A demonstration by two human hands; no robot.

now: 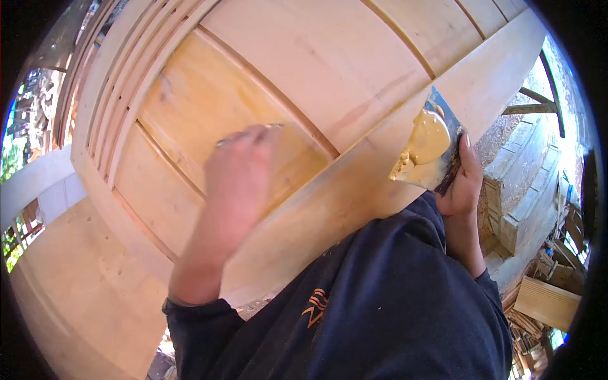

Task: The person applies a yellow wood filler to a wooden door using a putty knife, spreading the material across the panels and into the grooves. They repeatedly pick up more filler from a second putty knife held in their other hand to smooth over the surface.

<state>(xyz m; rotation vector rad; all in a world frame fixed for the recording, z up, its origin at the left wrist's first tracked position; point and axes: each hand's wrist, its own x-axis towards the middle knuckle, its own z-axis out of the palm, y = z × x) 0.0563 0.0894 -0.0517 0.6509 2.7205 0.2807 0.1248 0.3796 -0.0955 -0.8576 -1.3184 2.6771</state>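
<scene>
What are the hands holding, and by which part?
Right hand: paste-covered plate, by its right edge. Left hand: apparently a thin blade; exact hold blurred.

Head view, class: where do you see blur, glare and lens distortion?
In the head view, the left hand is blurred, probably by motion, while the right hand looks sharper; the head view also shows glossy highlights on the yellowish paste, a washed-out background at the sides, and a panel whose lines look bowed, likely by the lens.

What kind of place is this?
Probably a woodworking shop: a large panelled wooden piece being worked on, yellowish paste, likely filler, on a plate in the right hand, and a wooden block among loose wood pieces.
</scene>
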